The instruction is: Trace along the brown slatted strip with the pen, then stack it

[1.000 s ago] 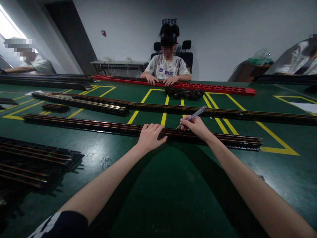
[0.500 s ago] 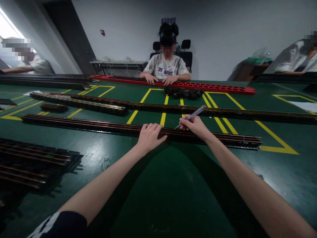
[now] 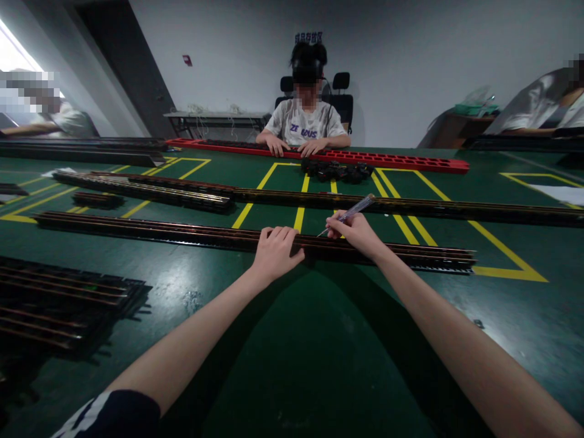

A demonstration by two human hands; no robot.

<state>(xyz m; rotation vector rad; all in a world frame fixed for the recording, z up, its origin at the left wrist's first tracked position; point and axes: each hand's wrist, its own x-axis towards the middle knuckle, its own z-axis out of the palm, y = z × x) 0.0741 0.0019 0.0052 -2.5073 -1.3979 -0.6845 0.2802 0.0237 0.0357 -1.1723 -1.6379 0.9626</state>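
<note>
A long black rail [image 3: 150,229] with copper-coloured strips along its length lies across the green table in front of me. My left hand [image 3: 275,252] is closed over its middle, fingers across the top and thumb along the near side. To the right, my right hand [image 3: 351,230] grips a screwdriver [image 3: 358,207] with a clear handle, tilted so that its thin shaft points down and left. The tip meets or hovers just over the rail's strips; which of the two I cannot tell.
Further rails lie behind [image 3: 410,207] and at the near left [image 3: 59,304]. A pile of small black parts [image 3: 337,171] sits before a long red fixture [image 3: 410,162], where a person opposite rests both hands. Yellow tape [image 3: 511,258] marks the table. Other people sit at both sides.
The rail has slid very slightly left under my hands. My right hand and the screwdriver have shifted a little left, closer to my left hand. Both grips look the same.
</note>
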